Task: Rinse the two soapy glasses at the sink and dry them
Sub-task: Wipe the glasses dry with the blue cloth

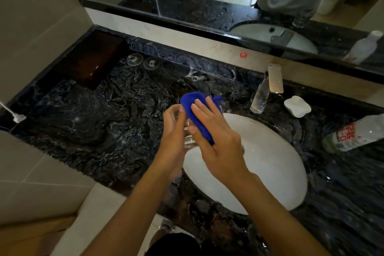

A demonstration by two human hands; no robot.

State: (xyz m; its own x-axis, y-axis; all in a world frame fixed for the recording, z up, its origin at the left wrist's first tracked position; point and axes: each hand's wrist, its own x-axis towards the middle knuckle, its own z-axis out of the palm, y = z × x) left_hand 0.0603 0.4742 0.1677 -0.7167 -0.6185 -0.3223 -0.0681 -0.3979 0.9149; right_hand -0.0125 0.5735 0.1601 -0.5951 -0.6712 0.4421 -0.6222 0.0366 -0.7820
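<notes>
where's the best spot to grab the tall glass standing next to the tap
Wrap the tall glass around the middle of its wall, coming from its left and front. It stands upright on the counter, and the tap crowds its right and back side. A full wrap probably beats a rim pinch on a narrow, possibly wet glass.

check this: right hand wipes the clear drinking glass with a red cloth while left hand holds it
Wrong colour: the head view shows the right hand wiping the clear drinking glass with a blue cloth, not red, while the left hand holds it.
</notes>
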